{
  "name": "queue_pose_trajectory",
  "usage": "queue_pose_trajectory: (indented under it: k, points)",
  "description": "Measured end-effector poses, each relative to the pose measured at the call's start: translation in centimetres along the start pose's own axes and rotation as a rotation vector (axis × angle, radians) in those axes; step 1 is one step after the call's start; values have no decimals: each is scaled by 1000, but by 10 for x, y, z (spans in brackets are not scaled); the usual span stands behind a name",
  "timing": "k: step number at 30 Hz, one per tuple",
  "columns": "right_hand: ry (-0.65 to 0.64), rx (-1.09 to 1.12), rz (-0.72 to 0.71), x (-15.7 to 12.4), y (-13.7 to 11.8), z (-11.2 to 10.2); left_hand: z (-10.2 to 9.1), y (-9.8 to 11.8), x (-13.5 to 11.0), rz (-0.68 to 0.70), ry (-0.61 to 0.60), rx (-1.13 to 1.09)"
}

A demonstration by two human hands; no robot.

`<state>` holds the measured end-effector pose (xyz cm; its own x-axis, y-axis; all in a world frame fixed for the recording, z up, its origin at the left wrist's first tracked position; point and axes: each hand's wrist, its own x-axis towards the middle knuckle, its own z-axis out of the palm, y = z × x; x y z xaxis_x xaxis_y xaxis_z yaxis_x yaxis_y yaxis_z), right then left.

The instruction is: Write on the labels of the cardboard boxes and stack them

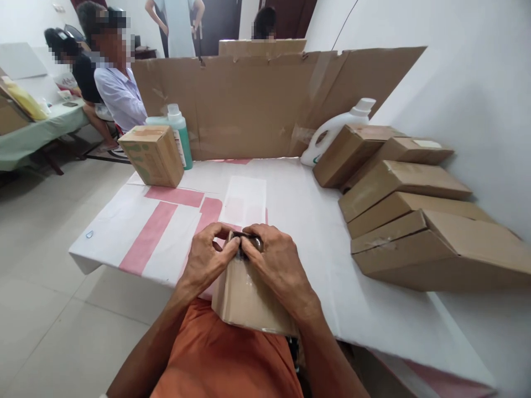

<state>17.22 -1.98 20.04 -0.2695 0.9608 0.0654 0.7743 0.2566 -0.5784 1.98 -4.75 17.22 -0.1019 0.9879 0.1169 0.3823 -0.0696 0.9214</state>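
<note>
A small cardboard box [244,298] leans on the near edge of the white table [307,221], tipped against my body. My left hand [205,257] grips its upper left edge, fingers curled and pinching at the top. My right hand [276,262] lies over the top right of the box, fingers closed on a small dark object [248,239] at the box's top edge. What that object is I cannot make out. Clear tape shines on the box's face.
Several flat cardboard boxes [406,221] lean in a row at the right by the wall. A taped box [152,155], a green bottle [180,135] and a white jug [336,130] stand before a cardboard screen [257,99]. People sit at the back left.
</note>
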Motion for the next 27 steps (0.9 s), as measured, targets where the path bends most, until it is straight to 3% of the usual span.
queue_pose_trajectory:
  k: [8,16,22,25,27]
  points:
    - [-7,-83,17,-3,-11,4,-1,-1,3,-1,58,22]
    - [-22,-118,24,-4,-24,2,-14,-10,-3,-103,-172,-177]
    - [74,-108,-58,-8,-25,17,-5,-7,-6,-201,-150,-261]
    - [149,35,-76,-9,-14,8,0,-1,-7,-194,-128,-201]
    - [239,307,-93,-10,4,-5,2,2,-8,-222,-115,-193]
